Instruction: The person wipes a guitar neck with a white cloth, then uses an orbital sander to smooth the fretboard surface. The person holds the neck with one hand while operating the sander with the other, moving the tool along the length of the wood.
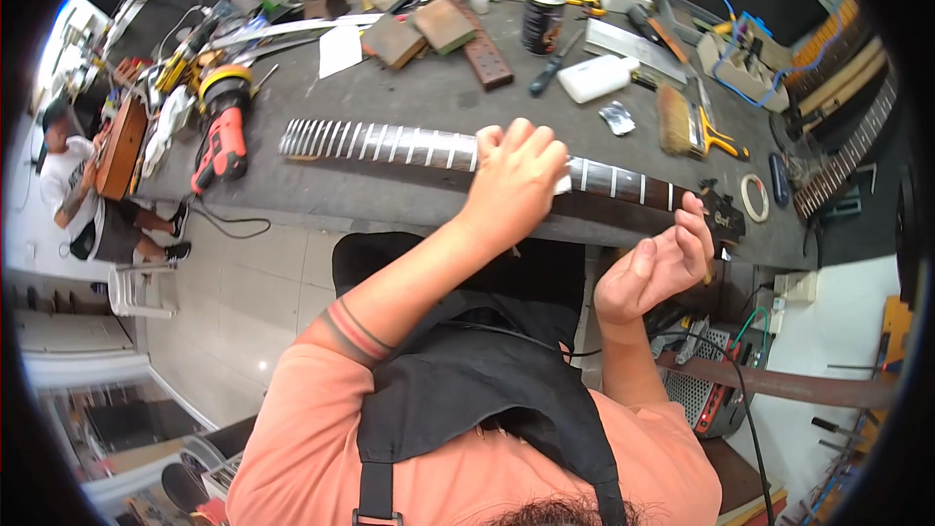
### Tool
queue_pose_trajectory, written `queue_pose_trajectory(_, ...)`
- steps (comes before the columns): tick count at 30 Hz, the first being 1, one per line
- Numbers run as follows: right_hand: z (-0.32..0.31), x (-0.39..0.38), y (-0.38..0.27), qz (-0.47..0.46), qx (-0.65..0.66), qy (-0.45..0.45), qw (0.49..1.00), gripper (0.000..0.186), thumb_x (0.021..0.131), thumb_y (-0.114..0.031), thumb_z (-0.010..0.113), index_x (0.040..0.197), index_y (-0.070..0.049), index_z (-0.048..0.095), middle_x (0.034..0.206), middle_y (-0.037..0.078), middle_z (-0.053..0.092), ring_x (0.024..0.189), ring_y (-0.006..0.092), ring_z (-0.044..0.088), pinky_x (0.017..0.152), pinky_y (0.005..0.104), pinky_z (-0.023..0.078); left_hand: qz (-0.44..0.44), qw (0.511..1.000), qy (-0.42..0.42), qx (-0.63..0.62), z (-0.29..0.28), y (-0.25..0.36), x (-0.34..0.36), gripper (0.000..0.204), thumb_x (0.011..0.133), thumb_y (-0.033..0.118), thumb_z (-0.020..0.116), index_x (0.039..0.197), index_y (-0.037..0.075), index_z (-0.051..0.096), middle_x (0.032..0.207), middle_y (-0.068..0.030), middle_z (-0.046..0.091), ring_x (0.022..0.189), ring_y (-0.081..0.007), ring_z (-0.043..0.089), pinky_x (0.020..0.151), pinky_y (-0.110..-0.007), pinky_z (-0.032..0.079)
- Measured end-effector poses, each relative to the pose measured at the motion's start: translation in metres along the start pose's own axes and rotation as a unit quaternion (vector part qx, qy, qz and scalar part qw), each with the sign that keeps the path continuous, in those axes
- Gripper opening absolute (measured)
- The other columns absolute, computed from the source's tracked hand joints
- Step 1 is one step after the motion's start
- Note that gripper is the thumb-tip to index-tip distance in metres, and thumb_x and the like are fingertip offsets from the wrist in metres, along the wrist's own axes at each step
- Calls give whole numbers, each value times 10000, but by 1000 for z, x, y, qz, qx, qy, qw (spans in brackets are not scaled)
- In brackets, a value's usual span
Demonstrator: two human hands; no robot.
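Head view: guitar neck (409, 147) lies across the table (341, 102) near its front edge, fretboard up, pale frets showing; wide end at left, dark headstock (723, 219) at right. Hands are apart, both at the neck. Left hand (518, 170) is bunched over the middle of the fretboard, knuckles up, fingers closed around a small white piece (563, 183) that pokes out on its right side; material unclear. Right hand (657, 268) is at the headstock end, palm turned up, fingers loosely curled, thumb separate, fingertips at the fretboard's end; can't tell if they press on it.

Behind the neck: white bottle (596, 79) on its side, screwdriver (555, 66) just beside it, upright spray can (543, 15), reddish-brown strip with holes (490, 63), several blocks (443, 24), white sheet (340, 49). Right side: silvery packet (617, 118), wide brush (682, 122) with yellow handle, tape roll (753, 197) near the headstock, second fretted neck (842, 156) farther right. Left of the neck: red power tool (224, 141) with round yellow head. Far left, another person (68, 156) sits with a brown wooden piece (121, 149). Wearer has a black apron (467, 370).
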State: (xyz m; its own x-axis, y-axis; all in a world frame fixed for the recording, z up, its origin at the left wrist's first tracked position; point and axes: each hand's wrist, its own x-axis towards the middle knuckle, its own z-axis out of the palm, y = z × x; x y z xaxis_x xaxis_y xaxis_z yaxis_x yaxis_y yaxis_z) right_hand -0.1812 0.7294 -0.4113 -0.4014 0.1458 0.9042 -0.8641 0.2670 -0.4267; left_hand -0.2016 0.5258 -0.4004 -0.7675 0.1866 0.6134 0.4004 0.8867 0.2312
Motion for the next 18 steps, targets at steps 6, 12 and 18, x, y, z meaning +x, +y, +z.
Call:
queue_pose_trajectory(6,35,-22,-28,59,19,-57,996,486,965,78,503,1437,-38,476,1471,167,488,1485,396,520,1366,629,295,-134,983,46,117,-106,-130,-79,109,972,159,809,931,122,714,953,-24,658,1050,-282,621,964,-479,386)
queue_pose_trajectory(12,121,4,-101,349,343,-279,826,289,1010,141,543,1234,9,667,1262,114,637,1263,237,657,1163,388,512,-219,526,183,-801,-183,-164,-150,129,1160,188,691,1235,86,714,998,-32,607,851,-142,503,737,-295,436)
queue_pose_trajectory(18,216,-6,-173,140,289,-408,855,470,957,-25,813,1386,-4,622,1356,209,589,1280,369,616,1147,444,497,-196,539,227,-787,-223,-130,-181,122,1186,175,648,1243,83,705,1050,-58,647,875,-161,608,765,-306,513)
